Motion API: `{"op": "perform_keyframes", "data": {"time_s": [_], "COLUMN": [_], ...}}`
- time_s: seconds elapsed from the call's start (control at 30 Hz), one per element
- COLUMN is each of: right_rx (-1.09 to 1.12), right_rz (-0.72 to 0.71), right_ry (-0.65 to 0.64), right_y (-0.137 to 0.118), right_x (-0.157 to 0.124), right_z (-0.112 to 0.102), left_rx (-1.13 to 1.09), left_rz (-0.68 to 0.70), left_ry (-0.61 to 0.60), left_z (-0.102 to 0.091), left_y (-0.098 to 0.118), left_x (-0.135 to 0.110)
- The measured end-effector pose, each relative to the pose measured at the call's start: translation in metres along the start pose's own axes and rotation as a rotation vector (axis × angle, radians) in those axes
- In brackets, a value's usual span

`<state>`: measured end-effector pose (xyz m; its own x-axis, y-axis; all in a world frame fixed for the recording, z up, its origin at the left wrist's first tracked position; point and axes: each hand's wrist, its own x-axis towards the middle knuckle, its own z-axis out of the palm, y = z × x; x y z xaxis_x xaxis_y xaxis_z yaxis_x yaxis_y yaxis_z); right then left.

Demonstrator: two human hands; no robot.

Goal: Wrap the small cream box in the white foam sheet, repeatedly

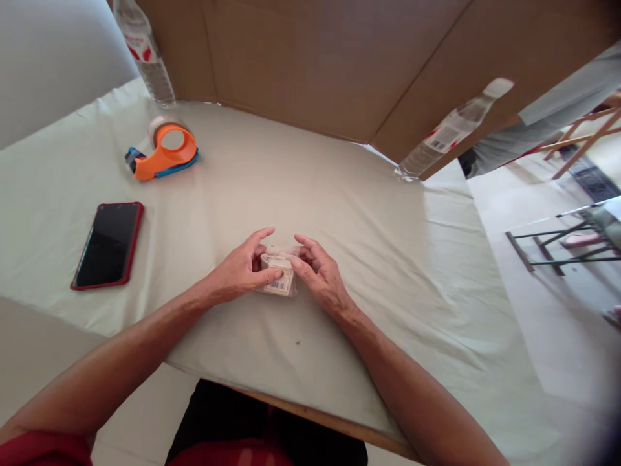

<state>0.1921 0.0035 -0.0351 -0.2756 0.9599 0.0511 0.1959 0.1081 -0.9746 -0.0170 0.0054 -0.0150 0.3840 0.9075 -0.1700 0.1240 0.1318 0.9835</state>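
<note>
A small pale box (278,279) with dark print on its face, in a clear plastic bag (281,252), is between my hands near the front of the table. My left hand (245,266) grips it from the left, thumb across the printed face and index finger stretched out beyond it. From the right, my right hand (317,270) has its thumb and bent fingers closed on the bag's upper right part, its index finger raised. Some of the fingers of both hands are hidden behind the box and plastic.
A phone (107,244) in a red case lies left, with an orange tape dispenser (167,154) behind it. Water bottles stand at the back left (145,55) and back right (449,133), against a cardboard screen (310,65). Pale cloth covers the table (378,259). A person's clothing (557,103) shows beyond.
</note>
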Motion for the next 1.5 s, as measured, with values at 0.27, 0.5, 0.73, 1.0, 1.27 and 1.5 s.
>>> {"op": "perform_keyframes", "data": {"time_s": [0.27, 0.5, 0.73, 1.0, 1.27, 1.5], "right_rx": [0.091, 0.026, 0.067, -0.076, -0.293, -0.283], "right_rz": [0.023, 0.09, 0.086, 0.029, -0.21, -0.233], "right_ry": [0.042, -0.056, 0.005, -0.084, -0.121, -0.071], "right_y": [-0.001, -0.019, -0.021, -0.041, -0.037, -0.025], "right_x": [0.007, 0.031, 0.034, 0.024, 0.021, 0.024], "right_z": [-0.003, -0.005, 0.003, -0.001, -0.003, -0.001], "left_rx": [-0.066, -0.069, -0.137, -0.026, 0.107, 0.165], "left_rz": [-0.017, -0.008, -0.018, 0.015, 0.039, -0.032], "left_ry": [-0.026, -0.038, -0.037, 0.025, 0.056, 0.028], "left_z": [0.002, 0.001, 0.002, 0.005, 0.002, -0.007], "left_y": [0.002, 0.001, -0.002, -0.003, 0.001, 0.004], "left_x": [0.001, 0.002, 0.004, 0.005, 0.004, 0.004]}}
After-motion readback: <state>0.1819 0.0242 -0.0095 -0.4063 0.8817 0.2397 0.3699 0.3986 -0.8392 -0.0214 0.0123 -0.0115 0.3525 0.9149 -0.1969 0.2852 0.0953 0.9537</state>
